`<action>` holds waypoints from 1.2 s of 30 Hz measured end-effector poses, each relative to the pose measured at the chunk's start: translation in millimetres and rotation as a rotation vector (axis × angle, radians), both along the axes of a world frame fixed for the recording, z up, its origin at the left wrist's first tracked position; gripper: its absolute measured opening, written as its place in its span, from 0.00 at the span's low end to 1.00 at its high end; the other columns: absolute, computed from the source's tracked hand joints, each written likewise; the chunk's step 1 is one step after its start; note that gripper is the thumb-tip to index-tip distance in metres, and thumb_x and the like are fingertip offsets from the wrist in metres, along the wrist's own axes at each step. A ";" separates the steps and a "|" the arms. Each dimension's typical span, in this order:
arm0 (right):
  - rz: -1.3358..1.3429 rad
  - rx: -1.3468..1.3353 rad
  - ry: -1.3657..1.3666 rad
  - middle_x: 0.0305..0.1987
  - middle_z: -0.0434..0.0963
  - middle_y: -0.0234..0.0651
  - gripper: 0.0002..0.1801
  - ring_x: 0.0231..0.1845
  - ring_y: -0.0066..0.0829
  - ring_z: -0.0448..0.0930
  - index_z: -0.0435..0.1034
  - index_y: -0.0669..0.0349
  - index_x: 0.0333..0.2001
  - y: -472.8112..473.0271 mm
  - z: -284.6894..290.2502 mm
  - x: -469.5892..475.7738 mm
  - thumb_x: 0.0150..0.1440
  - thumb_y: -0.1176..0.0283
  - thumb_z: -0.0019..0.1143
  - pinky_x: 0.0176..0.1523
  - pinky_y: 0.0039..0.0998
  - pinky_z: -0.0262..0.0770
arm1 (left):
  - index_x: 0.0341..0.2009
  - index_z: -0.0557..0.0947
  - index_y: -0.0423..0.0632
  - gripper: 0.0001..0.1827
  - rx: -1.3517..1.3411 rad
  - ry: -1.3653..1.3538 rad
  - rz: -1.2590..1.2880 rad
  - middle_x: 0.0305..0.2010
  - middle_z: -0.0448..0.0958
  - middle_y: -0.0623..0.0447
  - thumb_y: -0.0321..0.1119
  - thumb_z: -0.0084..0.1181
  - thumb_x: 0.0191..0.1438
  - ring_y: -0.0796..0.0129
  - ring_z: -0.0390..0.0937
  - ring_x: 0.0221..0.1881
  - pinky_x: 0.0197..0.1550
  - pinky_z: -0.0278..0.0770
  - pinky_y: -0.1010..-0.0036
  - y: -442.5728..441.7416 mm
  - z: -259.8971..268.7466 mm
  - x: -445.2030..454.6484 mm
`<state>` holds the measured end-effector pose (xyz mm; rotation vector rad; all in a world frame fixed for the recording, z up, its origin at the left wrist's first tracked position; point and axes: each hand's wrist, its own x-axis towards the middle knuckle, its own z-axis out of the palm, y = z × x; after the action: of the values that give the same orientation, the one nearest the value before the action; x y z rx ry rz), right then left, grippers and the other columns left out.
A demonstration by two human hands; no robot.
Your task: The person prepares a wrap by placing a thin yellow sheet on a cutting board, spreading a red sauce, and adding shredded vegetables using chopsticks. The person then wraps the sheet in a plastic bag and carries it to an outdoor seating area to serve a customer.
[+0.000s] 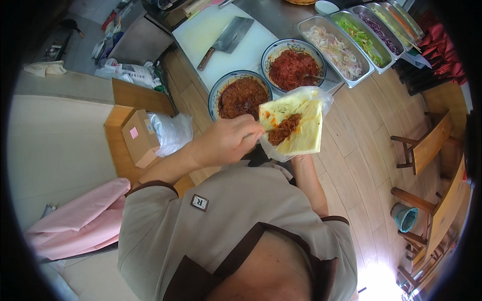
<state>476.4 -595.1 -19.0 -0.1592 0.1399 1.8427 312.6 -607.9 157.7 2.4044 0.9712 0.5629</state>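
My left hand [239,137] grips a thin metal spoon [276,130], whose end sits in a reddish-brown minced filling [284,129]. That filling lies on an opened pale yellow flatbread [308,137], smeared with orange sauce around it. A clear plastic bag [327,98] wraps the bread from beneath. My right hand [301,158] holds the bagged bread from below, with its fingers mostly hidden. Just beyond my left hand is a patterned bowl of brown mince in oily sauce [243,98]. Beside it stands another bowl of redder mince [293,69], with a metal utensil handle [324,78] resting in it.
A cleaver [229,37] lies on the white cutting board [192,35]. Metal trays of sliced onion [335,52], green pepper strips [361,41] and other shredded vegetables line the right. At left are a cardboard box [139,137] and a white bag [173,131]; wooden stools [433,143] stand right.
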 end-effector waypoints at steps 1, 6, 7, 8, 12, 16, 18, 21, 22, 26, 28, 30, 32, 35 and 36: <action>-0.006 0.007 -0.028 0.52 0.66 0.33 0.26 0.51 0.33 0.68 0.59 0.54 0.53 -1.4 0.7 0.9 0.56 0.51 0.36 0.54 0.36 0.65 | 0.31 0.74 0.43 0.04 0.004 -0.024 -0.013 0.26 0.72 0.50 0.23 0.48 0.48 0.63 0.71 0.23 0.22 0.67 0.76 -0.1 -1.2 0.5; -0.052 0.050 -0.054 0.51 0.67 0.35 0.23 0.50 0.33 0.69 0.60 0.55 0.52 -3.8 3.2 4.5 0.56 0.54 0.38 0.52 0.36 0.67 | 0.33 0.74 0.40 0.07 0.072 -0.152 -0.017 0.26 0.72 0.48 0.20 0.49 0.46 0.61 0.71 0.24 0.23 0.67 0.75 2.1 -4.2 2.4; -0.065 0.056 -0.054 0.51 0.67 0.36 0.23 0.50 0.33 0.69 0.59 0.55 0.52 -5.1 4.0 3.4 0.56 0.55 0.39 0.52 0.36 0.67 | 0.33 0.73 0.41 0.07 0.060 -0.143 -0.027 0.26 0.71 0.48 0.21 0.49 0.46 0.60 0.71 0.24 0.24 0.68 0.74 2.5 -4.1 2.8; -0.079 0.062 -0.054 0.51 0.67 0.36 0.23 0.50 0.34 0.69 0.59 0.56 0.52 -6.6 4.7 2.2 0.56 0.56 0.39 0.51 0.36 0.68 | 0.33 0.73 0.41 0.07 0.049 -0.135 -0.036 0.26 0.71 0.48 0.22 0.49 0.46 0.59 0.71 0.24 0.24 0.69 0.73 2.8 -4.1 3.3; -0.062 0.071 0.007 0.51 0.66 0.37 0.23 0.50 0.34 0.69 0.59 0.57 0.52 -8.4 3.2 0.0 0.56 0.56 0.39 0.51 0.36 0.68 | 0.34 0.72 0.41 0.07 0.125 -0.167 -0.050 0.25 0.70 0.47 0.23 0.48 0.47 0.60 0.71 0.23 0.24 0.69 0.73 8.8 -12.7 5.3; -0.007 0.065 0.015 0.51 0.66 0.37 0.23 0.50 0.34 0.68 0.58 0.56 0.52 -9.9 19.0 -1.8 0.56 0.56 0.39 0.51 0.36 0.68 | 0.33 0.73 0.39 0.05 0.128 -0.249 0.084 0.24 0.71 0.48 0.22 0.45 0.49 0.67 0.69 0.21 0.21 0.65 0.78 13.4 -26.1 11.3; -0.017 0.053 -0.006 0.51 0.66 0.37 0.23 0.50 0.34 0.69 0.58 0.56 0.52 -10.7 17.8 -5.3 0.56 0.56 0.39 0.51 0.36 0.68 | 0.32 0.73 0.40 0.05 0.109 -0.253 0.166 0.23 0.71 0.49 0.24 0.45 0.50 0.69 0.69 0.19 0.20 0.64 0.79 13.8 -30.4 13.1; -0.041 0.015 -0.060 0.51 0.66 0.36 0.23 0.50 0.35 0.68 0.58 0.56 0.52 -10.9 17.8 -8.7 0.56 0.56 0.39 0.51 0.37 0.68 | 0.31 0.74 0.40 0.05 0.113 -0.257 0.251 0.21 0.70 0.50 0.26 0.45 0.52 0.73 0.68 0.17 0.20 0.64 0.80 16.2 -33.9 18.4; -0.048 -0.010 -0.088 0.51 0.66 0.36 0.23 0.50 0.35 0.68 0.58 0.56 0.52 -10.3 15.1 -9.1 0.56 0.56 0.38 0.51 0.37 0.68 | 0.31 0.74 0.40 0.05 0.090 -0.256 0.290 0.21 0.70 0.50 0.26 0.44 0.52 0.74 0.68 0.16 0.20 0.64 0.80 16.0 -33.0 18.0; -0.026 -0.072 -0.005 0.53 0.65 0.36 0.24 0.51 0.36 0.68 0.58 0.55 0.53 -10.5 -6.1 -5.6 0.57 0.54 0.35 0.52 0.39 0.67 | 0.30 0.74 0.39 0.07 -0.017 -0.289 0.413 0.19 0.70 0.52 0.28 0.43 0.54 0.77 0.68 0.16 0.20 0.65 0.82 16.7 -31.0 11.6; -0.023 -0.079 -0.005 0.53 0.65 0.36 0.25 0.51 0.36 0.68 0.58 0.56 0.53 -7.1 -12.2 -5.2 0.57 0.53 0.34 0.53 0.39 0.67 | 0.30 0.73 0.39 0.09 -0.168 -0.414 0.476 0.20 0.71 0.55 0.30 0.42 0.55 0.78 0.68 0.16 0.19 0.64 0.83 15.9 -31.3 6.2; -0.036 -0.066 0.025 0.53 0.65 0.36 0.25 0.51 0.36 0.68 0.59 0.56 0.52 -3.8 -27.9 -4.3 0.57 0.52 0.33 0.53 0.40 0.66 | 0.31 0.73 0.39 0.09 -0.290 -0.614 0.545 0.21 0.70 0.54 0.31 0.42 0.55 0.78 0.67 0.16 0.19 0.65 0.83 16.7 -32.4 -2.5; -0.054 -0.050 0.072 0.52 0.66 0.36 0.25 0.52 0.37 0.68 0.59 0.56 0.52 -1.2 -41.2 -0.9 0.56 0.52 0.33 0.54 0.41 0.66 | 0.33 0.73 0.38 0.10 -0.360 -0.775 0.632 0.21 0.70 0.54 0.32 0.42 0.56 0.78 0.67 0.17 0.19 0.64 0.84 19.6 -34.1 -11.9; -0.076 -0.003 0.056 0.52 0.66 0.36 0.27 0.52 0.37 0.68 0.60 0.56 0.51 0.6 -45.4 6.0 0.56 0.50 0.34 0.54 0.41 0.65 | 0.33 0.72 0.38 0.12 -0.291 -0.902 0.697 0.21 0.70 0.53 0.34 0.41 0.57 0.78 0.67 0.16 0.19 0.63 0.84 29.2 -52.9 -37.8; -0.083 -0.002 0.032 0.52 0.66 0.36 0.27 0.52 0.37 0.68 0.60 0.56 0.51 1.0 -43.6 8.0 0.55 0.49 0.34 0.54 0.41 0.65 | 0.33 0.72 0.39 0.12 -0.284 -0.879 0.743 0.21 0.69 0.54 0.34 0.40 0.57 0.78 0.66 0.17 0.19 0.63 0.84 30.8 -63.8 -46.6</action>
<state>484.5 -594.1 -62.6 -0.1229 0.1682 1.7633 266.0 -577.1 93.9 1.2363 1.3450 1.4523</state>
